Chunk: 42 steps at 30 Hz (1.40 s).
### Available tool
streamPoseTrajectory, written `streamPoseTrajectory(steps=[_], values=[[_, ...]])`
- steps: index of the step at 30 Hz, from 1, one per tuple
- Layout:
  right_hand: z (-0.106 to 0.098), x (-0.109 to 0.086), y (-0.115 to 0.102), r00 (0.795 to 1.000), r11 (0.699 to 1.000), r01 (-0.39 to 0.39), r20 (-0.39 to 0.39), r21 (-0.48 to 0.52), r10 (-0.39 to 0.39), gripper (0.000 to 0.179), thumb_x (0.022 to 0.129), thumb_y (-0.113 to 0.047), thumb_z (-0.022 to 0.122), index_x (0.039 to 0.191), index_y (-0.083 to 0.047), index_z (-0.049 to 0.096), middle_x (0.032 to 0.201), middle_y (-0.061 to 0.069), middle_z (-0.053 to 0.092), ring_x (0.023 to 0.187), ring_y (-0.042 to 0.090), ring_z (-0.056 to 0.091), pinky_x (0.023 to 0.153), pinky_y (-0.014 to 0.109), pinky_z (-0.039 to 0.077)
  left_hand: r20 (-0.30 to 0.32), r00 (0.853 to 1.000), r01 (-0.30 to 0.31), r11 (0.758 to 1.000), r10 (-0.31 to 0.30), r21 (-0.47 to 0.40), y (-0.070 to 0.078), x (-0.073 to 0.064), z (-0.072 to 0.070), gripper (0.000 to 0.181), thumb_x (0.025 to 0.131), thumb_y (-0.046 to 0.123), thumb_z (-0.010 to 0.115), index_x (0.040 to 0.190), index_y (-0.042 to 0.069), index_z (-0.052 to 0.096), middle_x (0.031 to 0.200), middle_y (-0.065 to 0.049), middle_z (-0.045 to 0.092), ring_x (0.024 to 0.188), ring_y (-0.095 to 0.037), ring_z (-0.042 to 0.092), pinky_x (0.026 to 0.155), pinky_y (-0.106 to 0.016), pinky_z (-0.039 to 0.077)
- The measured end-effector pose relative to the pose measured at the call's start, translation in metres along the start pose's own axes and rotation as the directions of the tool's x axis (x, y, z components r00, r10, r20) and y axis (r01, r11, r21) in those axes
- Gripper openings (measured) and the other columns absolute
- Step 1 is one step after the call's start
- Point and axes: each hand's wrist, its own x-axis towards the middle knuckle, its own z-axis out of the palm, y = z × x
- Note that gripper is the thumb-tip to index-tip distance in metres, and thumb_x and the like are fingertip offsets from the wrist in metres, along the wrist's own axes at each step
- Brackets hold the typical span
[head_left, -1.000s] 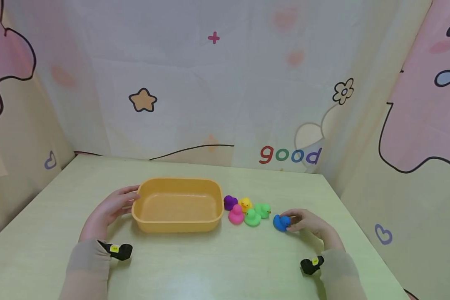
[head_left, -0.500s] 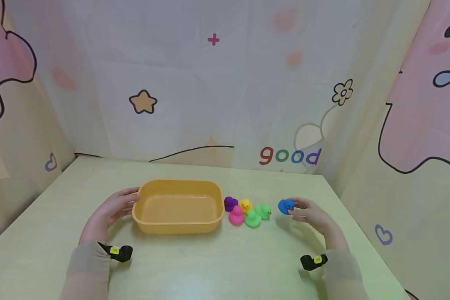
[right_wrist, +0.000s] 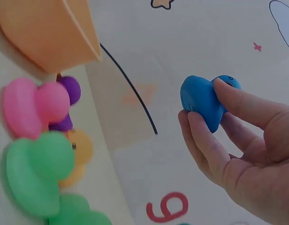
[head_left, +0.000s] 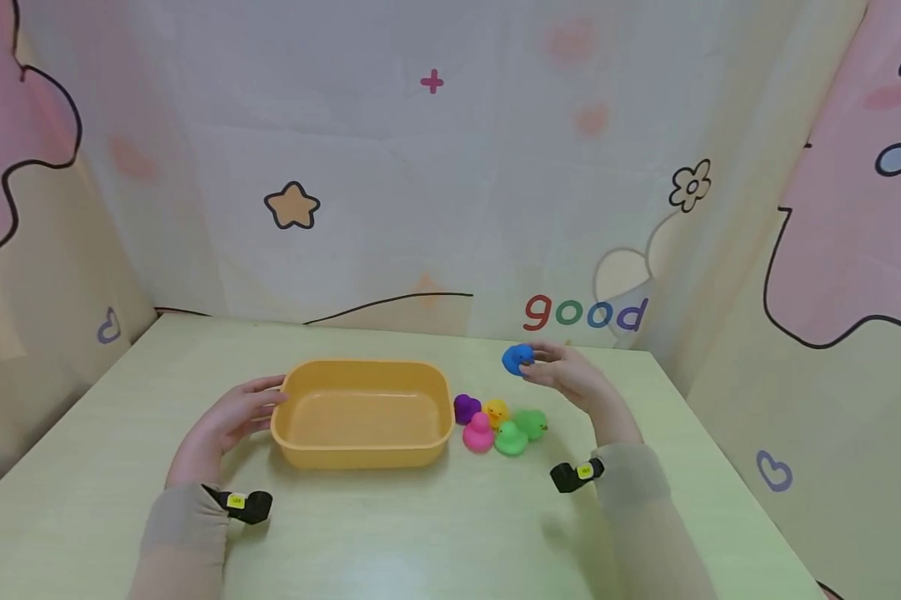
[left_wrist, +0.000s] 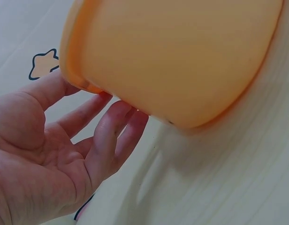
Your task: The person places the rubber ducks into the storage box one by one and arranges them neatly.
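Observation:
My right hand (head_left: 570,379) pinches a blue rubber duck (head_left: 518,359) between thumb and fingertips, held up off the table behind the group of ducks. The right wrist view shows the blue duck (right_wrist: 203,101) against the backdrop. Beside the left end of a yellow-orange plastic tub (head_left: 363,456), my left hand (head_left: 240,412) rests its relaxed fingers at the rim. From the left wrist view, fingertips (left_wrist: 121,110) touch the tub's outer wall (left_wrist: 172,61). Nothing lies inside the tub.
Close to the tub's right end sit a purple duck (head_left: 467,409), a pink duck (head_left: 478,434), a yellow duck (head_left: 497,413) and two green ducks, one in front (head_left: 511,439) and one behind (head_left: 531,424). A printed cloth backdrop (head_left: 390,208) rises behind the pale table (head_left: 390,533).
The right hand has lifted the blue duck from the table, then carried it up and leftward to behind the other ducks. The left hand and the tub have stayed put.

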Motion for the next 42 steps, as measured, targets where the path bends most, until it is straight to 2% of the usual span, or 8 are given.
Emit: streamPoseTrajectory(steps=[9, 15, 22, 27, 33, 42], values=[[0.08, 0.048, -0.036, 0.998, 0.996, 0.01, 0.059, 0.083, -0.015, 0.052, 0.096, -0.002, 0.057, 0.144, 0.005, 0.039, 0.144, 0.027, 0.045, 0.105, 0.018, 0.064, 0.107, 0.043, 0.042, -0.014, 1.0, -0.008, 1.0, 0.008, -0.019, 0.0, 0.001, 0.0, 0.067, 0.101, 0.023, 0.054, 0.153, -0.003, 0.022, 0.149, -0.029, 0.037, 0.096, -0.005, 0.061, 0.083, -0.022, 0.054], [0.137, 0.07, -0.045, 0.995, 0.992, -0.01, 0.096, 0.129, -0.002, 0.046, 0.093, 0.003, 0.059, 0.137, 0.009, 0.047, 0.133, 0.026, 0.054, 0.105, 0.022, 0.065, 0.104, 0.04, 0.046, -0.012, 1.0, -0.012, 1.0, 0.012, -0.017, 0.0, -0.001, 0.002, 0.066, 0.1, 0.021, 0.054, 0.152, -0.004, 0.023, 0.15, -0.03, 0.036, 0.097, -0.006, 0.061, 0.083, -0.022, 0.054], [0.193, 0.087, -0.048, 0.994, 0.995, -0.032, 0.108, 0.092, 0.021, 0.044, 0.09, 0.003, 0.064, 0.132, 0.008, 0.052, 0.133, 0.026, 0.056, 0.114, 0.033, 0.063, 0.099, 0.038, 0.05, -0.021, 1.0, -0.018, 0.999, 0.017, -0.045, 0.0, -0.002, 0.001, 0.066, 0.099, 0.021, 0.056, 0.152, -0.004, 0.025, 0.145, -0.025, 0.045, 0.093, -0.003, 0.062, 0.083, -0.023, 0.054], [0.22, 0.096, -0.045, 0.993, 0.995, -0.055, 0.106, 0.088, 0.046, 0.043, 0.088, 0.004, 0.067, 0.129, 0.007, 0.056, 0.131, 0.024, 0.058, 0.115, 0.035, 0.063, 0.097, 0.037, 0.052, -0.014, 0.999, -0.034, 0.997, 0.033, -0.066, -0.001, -0.001, 0.0, 0.066, 0.099, 0.019, 0.056, 0.152, -0.004, 0.024, 0.139, -0.02, 0.052, 0.093, -0.003, 0.063, 0.083, -0.023, 0.054], [0.244, 0.104, -0.044, 0.993, 0.992, -0.086, 0.086, 0.087, 0.078, 0.046, 0.085, 0.005, 0.069, 0.129, 0.008, 0.055, 0.129, 0.024, 0.059, 0.115, 0.035, 0.062, 0.095, 0.037, 0.054, -0.011, 0.999, -0.036, 0.997, 0.035, -0.065, -0.001, -0.001, 0.0, 0.066, 0.1, 0.019, 0.055, 0.152, -0.005, 0.023, 0.146, -0.028, 0.043, 0.096, -0.005, 0.063, 0.085, -0.024, 0.055], [0.272, 0.115, -0.04, 0.993, 0.994, -0.106, 0.059, -0.008, 0.107, 0.045, 0.082, 0.004, 0.073, 0.124, 0.007, 0.059, 0.117, 0.02, 0.065, 0.096, 0.026, 0.066, 0.09, 0.035, 0.056, -0.022, 1.0, -0.015, 0.998, 0.013, -0.057, -0.001, -0.001, 0.0, 0.066, 0.099, 0.022, 0.056, 0.152, -0.002, 0.025, 0.148, -0.028, 0.041, 0.105, -0.011, 0.062, 0.088, -0.027, 0.055]])
